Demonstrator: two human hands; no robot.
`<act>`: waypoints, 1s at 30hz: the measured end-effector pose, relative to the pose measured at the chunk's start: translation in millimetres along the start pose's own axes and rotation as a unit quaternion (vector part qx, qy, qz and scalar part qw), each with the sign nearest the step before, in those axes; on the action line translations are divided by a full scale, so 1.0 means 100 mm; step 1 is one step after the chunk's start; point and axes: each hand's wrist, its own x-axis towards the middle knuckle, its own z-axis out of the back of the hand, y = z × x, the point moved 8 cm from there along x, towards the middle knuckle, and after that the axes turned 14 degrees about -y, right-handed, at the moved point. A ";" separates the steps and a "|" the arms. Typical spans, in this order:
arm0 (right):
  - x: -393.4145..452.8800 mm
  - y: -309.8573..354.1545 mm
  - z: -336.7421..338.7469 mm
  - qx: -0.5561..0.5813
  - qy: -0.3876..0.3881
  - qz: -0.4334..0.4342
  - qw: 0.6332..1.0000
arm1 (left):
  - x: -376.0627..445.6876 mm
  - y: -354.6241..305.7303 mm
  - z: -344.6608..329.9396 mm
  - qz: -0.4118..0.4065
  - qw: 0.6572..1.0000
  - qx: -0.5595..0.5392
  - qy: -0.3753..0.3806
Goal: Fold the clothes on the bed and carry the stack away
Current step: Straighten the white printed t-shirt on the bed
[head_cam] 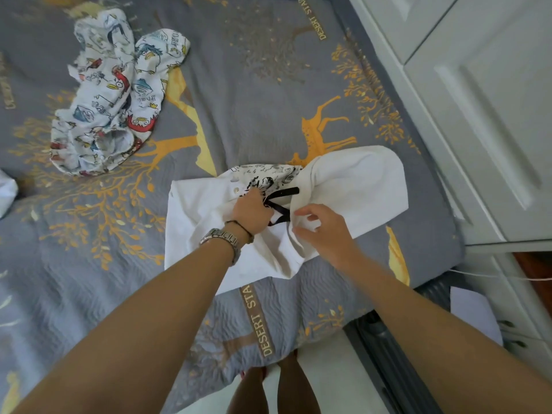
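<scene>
One view only, from the head, looking steeply down over both forearms onto the bed [239,100]. It sits close: the arms fill the lower frame and the person's own legs show at the bottom edge. The wide lens bends the edges; the mattress runs up and left, a white wardrobe [478,115] climbs the right side. No second view shares anything here.
</scene>
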 end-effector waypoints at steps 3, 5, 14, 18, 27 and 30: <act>-0.02 0.03 0.01 0.012 -0.017 -0.013 1.000 | 0.02 0.02 0.05 0.062 0.990 -0.127 0.008; -0.02 0.06 0.04 0.027 -0.036 -0.026 0.999 | -0.02 -0.03 0.07 0.087 0.969 -0.227 0.041; -0.03 0.12 0.18 0.082 -0.062 -0.073 0.992 | -0.18 -0.46 0.21 0.104 0.882 -0.445 0.115; -0.04 0.10 0.20 0.093 -0.070 -0.075 0.990 | -0.20 -0.54 0.24 0.114 0.857 -0.490 0.113; -0.06 -0.10 -0.12 -0.007 -0.020 -0.113 0.993 | -0.13 -0.31 0.29 0.130 0.887 -0.441 0.037; -0.09 -0.13 -0.13 -0.041 -0.023 -0.097 0.994 | -0.13 -0.26 0.30 0.145 0.876 -0.459 0.025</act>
